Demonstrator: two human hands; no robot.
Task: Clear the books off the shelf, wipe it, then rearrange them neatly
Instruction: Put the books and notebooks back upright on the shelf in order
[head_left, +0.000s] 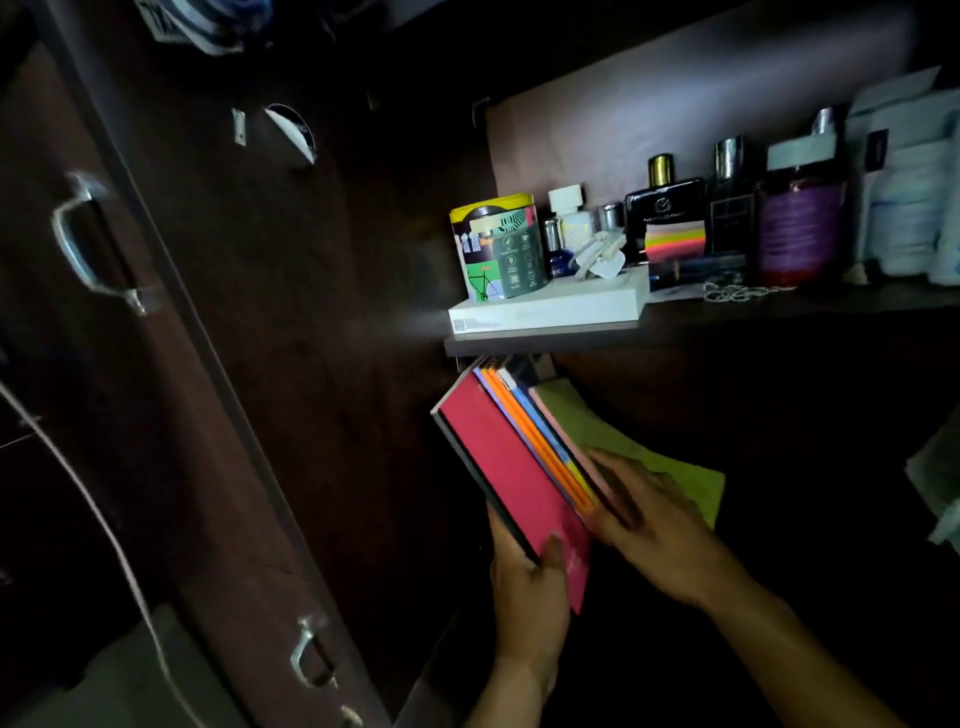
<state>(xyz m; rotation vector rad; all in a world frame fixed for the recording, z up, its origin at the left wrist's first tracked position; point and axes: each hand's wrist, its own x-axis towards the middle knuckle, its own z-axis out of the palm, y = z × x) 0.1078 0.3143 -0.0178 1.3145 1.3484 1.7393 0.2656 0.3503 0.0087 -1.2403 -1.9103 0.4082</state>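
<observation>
Inside a dim wardrobe, a person works a stack of books (519, 457) in the dark compartment directly under the upper shelf (545, 340); the stack leans, its top end tucked beneath that shelf's front edge, its lower end toward the person; a red cover faces up and left, with purple, orange, blue and pink covers fanned behind it. The left hand (530, 587) grips the lower end of the stack from below, fingers curled round its dark spine and thumb lying on the red cover; the right hand (649, 525) rests flat against the pink cover on the stack's right side, fingers fairly straight and blurred, pinching nothing that can be seen. Just right of the stack, and partly behind the right hand, lies a yellow-green cloth (675, 467); whether it touches the books cannot be told in the gloom.

Above the stack, on the upper shelf, a flat white box (545, 306) sits at the left end with a printed tin (498, 249) standing on it; right of the tin stand small bottles, a black perfume bottle (665, 208) with a gold cap, a purple jar (802, 228) and pale packets (914, 208) at the far right. Well left of the stack, a dark door carries a metal handle (88, 244); a second handle (311, 654) shows lower down.
</observation>
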